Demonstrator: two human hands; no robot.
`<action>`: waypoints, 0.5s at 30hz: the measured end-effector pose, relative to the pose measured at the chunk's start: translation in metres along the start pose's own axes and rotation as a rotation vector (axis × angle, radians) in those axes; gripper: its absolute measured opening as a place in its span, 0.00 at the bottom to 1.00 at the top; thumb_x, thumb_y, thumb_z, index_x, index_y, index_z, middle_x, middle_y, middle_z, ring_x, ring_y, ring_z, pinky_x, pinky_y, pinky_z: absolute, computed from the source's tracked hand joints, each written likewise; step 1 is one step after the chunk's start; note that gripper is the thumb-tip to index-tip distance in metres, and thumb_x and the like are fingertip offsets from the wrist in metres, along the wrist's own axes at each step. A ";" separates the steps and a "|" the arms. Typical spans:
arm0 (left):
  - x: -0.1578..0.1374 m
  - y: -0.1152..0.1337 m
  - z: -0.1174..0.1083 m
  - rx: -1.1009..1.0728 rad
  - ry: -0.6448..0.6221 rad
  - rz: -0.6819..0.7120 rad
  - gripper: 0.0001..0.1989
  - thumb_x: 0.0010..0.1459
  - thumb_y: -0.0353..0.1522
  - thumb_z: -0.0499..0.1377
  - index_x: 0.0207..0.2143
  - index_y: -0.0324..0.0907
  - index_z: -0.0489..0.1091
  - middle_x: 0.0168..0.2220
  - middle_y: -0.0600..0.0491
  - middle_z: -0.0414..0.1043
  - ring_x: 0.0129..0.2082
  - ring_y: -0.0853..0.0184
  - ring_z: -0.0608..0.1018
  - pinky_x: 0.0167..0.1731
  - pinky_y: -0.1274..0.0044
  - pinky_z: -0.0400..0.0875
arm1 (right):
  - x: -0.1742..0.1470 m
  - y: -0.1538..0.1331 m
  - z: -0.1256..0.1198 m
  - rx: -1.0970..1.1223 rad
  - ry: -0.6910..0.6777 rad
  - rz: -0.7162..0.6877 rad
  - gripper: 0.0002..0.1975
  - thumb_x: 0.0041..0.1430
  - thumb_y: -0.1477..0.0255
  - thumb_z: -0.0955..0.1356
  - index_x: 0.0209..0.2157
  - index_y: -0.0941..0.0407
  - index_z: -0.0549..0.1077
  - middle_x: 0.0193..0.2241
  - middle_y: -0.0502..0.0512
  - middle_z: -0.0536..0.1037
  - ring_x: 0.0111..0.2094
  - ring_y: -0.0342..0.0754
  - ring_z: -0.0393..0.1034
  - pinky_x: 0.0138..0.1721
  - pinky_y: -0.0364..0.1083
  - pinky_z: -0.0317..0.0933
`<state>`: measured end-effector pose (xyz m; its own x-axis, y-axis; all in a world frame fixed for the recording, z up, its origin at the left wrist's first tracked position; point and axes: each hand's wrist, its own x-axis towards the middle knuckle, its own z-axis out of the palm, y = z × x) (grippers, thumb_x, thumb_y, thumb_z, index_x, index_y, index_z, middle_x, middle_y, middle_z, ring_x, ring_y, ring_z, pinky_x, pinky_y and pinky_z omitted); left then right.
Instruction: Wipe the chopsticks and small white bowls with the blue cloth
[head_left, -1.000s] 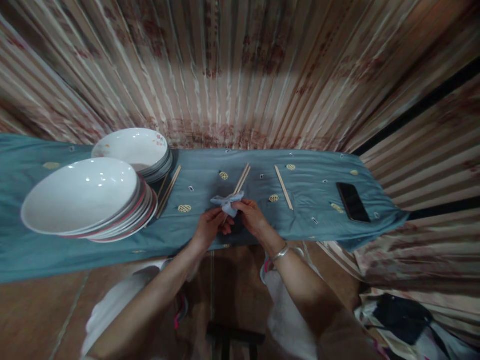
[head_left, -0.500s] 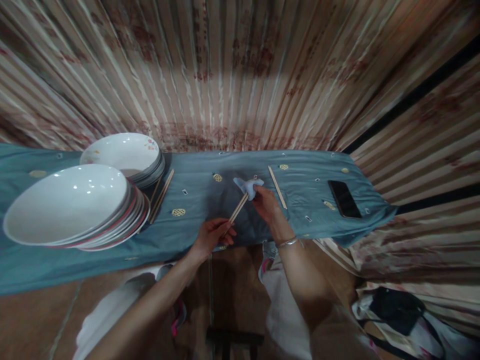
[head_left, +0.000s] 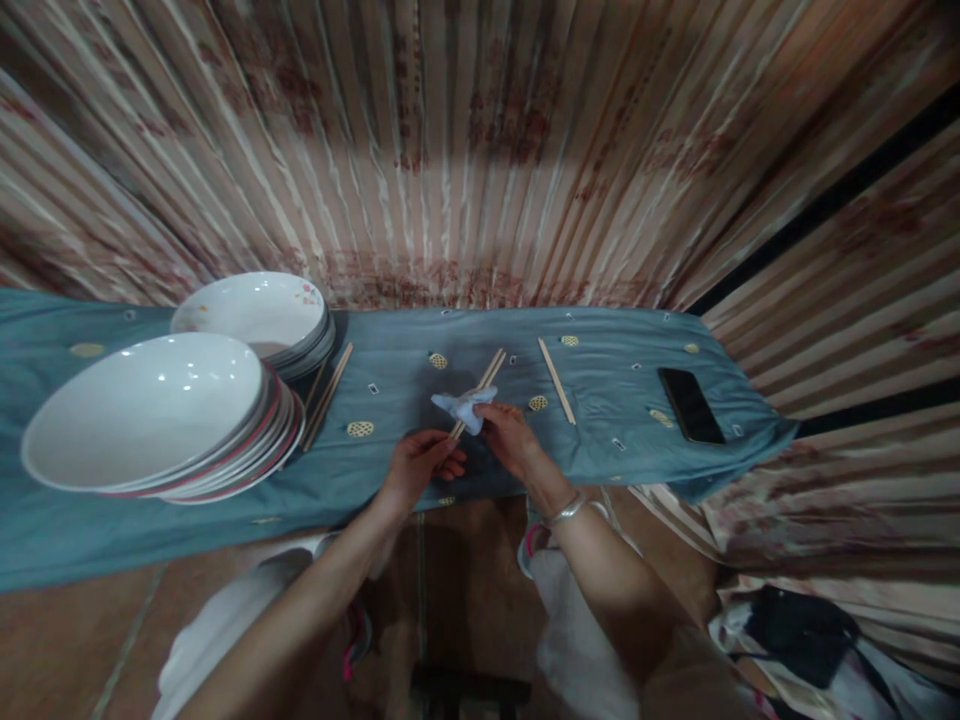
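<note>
A pair of wooden chopsticks (head_left: 492, 368) slants up and away over the table, its near end pinched in my left hand (head_left: 421, 464). My right hand (head_left: 510, 436) is closed on a pale blue-white cloth (head_left: 466, 408), which wraps around the chopsticks close to my left fingers. The far ends stick out bare beyond the cloth. To the right of my hands, another pair of chopsticks (head_left: 556, 382) lies on the tablecloth. More chopsticks (head_left: 327, 396) lie to the left, beside the dishes.
A stack of large white dishes (head_left: 150, 410) stands at the left, with a second stack of bowls (head_left: 255, 310) behind it. A black phone (head_left: 690, 404) lies on the blue tablecloth (head_left: 397, 340) at the right. Pleated curtains (head_left: 465, 150) hang behind the table.
My right hand has drawn the cloth down the chopsticks toward my left hand, leaving their far ends exposed. My left hand keeps hold of the near end.
</note>
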<state>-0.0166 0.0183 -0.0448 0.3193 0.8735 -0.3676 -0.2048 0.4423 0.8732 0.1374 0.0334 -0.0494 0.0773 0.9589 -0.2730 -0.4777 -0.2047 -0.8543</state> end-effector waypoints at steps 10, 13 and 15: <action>0.005 -0.001 -0.006 0.029 -0.003 0.053 0.19 0.40 0.43 0.69 0.26 0.38 0.71 0.23 0.51 0.75 0.17 0.71 0.75 0.17 0.81 0.66 | -0.010 0.011 0.013 0.005 -0.071 0.057 0.05 0.35 0.71 0.73 0.21 0.56 0.78 0.18 0.48 0.75 0.24 0.42 0.65 0.31 0.43 0.59; 0.005 0.000 -0.003 0.023 -0.026 0.041 0.19 0.39 0.43 0.69 0.26 0.38 0.71 0.23 0.51 0.75 0.17 0.71 0.74 0.17 0.81 0.65 | -0.008 0.007 0.010 0.002 -0.064 0.056 0.04 0.35 0.72 0.73 0.20 0.56 0.77 0.18 0.47 0.76 0.23 0.42 0.64 0.30 0.43 0.58; 0.004 0.000 -0.001 0.016 -0.031 0.022 0.20 0.38 0.43 0.70 0.27 0.37 0.72 0.22 0.51 0.75 0.17 0.72 0.74 0.16 0.81 0.65 | -0.006 0.003 0.008 0.017 -0.041 0.050 0.04 0.35 0.72 0.73 0.20 0.57 0.77 0.19 0.47 0.76 0.23 0.42 0.65 0.30 0.43 0.58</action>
<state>-0.0162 0.0219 -0.0462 0.3434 0.8763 -0.3380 -0.1970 0.4191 0.8863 0.1284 0.0289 -0.0472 0.0166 0.9548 -0.2967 -0.4949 -0.2500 -0.8322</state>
